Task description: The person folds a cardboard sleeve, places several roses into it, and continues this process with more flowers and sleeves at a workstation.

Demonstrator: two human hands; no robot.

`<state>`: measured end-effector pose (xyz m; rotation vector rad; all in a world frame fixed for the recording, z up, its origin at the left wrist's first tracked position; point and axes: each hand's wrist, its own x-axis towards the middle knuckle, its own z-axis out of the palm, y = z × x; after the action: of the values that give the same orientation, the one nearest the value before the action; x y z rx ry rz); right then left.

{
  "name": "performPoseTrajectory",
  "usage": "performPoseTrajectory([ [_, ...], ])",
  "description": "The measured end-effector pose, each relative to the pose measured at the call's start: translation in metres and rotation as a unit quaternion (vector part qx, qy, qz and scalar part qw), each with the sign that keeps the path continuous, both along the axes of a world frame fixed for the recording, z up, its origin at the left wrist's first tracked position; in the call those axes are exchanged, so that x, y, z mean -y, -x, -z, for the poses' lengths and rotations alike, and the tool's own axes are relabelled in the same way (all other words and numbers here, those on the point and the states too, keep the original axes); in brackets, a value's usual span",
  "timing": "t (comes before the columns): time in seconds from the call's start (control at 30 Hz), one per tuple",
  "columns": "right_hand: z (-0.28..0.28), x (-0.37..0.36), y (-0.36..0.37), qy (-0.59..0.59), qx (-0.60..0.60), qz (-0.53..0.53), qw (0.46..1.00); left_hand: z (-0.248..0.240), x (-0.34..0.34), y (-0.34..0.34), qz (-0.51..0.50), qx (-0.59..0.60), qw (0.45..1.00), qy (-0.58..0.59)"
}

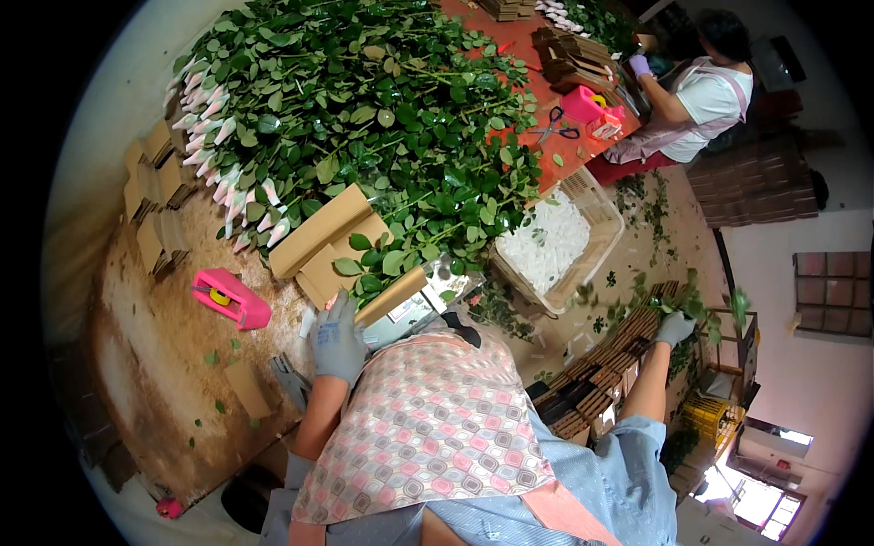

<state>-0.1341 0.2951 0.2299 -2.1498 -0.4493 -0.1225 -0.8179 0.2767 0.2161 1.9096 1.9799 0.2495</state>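
My left hand point(339, 348), in a grey glove, rests at the near edge of an open brown cardboard wrapper point(320, 238). Its fingers are stretched out against the wrapper's edge, and the thumb side is partly hidden. Leafy stems point(393, 261) lie in the wrapper. Far out to the right, my right hand point(675, 329), also gloved, is closed round leafy stems point(706, 305), some smeared by motion. A metal box-like device point(410, 314) sits close in front of my apron, beside the wrapper.
A big heap of leafy stems point(364, 118) with pale wrapped heads point(205, 114) covers the table. Around it are a pink tape dispenser point(232, 298), folded cardboard point(155, 196), scissors point(555, 127) and a crate of white pieces point(557, 241). A co-worker point(701, 100) stands at the far right.
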Motion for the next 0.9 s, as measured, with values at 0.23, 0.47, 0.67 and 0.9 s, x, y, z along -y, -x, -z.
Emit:
performPoseTrajectory([
  [0.23,0.063,-0.010,0.121,0.471,0.113,-0.326,0.812,0.011,0.005,0.005,0.019,-0.020,0.999,-0.034],
  [0.47,0.043,-0.145,0.224,0.447,0.177,-0.433,0.763,0.023,0.008,-0.002,-0.022,0.019,0.998,-0.056],
  [0.67,-0.105,-0.363,0.430,-0.084,0.187,-0.687,0.697,0.004,0.001,-0.006,-0.042,-0.008,0.999,0.000],
  [0.9,-0.128,-0.549,0.680,-0.133,0.156,-0.811,0.548,0.001,-0.011,-0.002,-0.016,0.005,0.999,-0.045],
])
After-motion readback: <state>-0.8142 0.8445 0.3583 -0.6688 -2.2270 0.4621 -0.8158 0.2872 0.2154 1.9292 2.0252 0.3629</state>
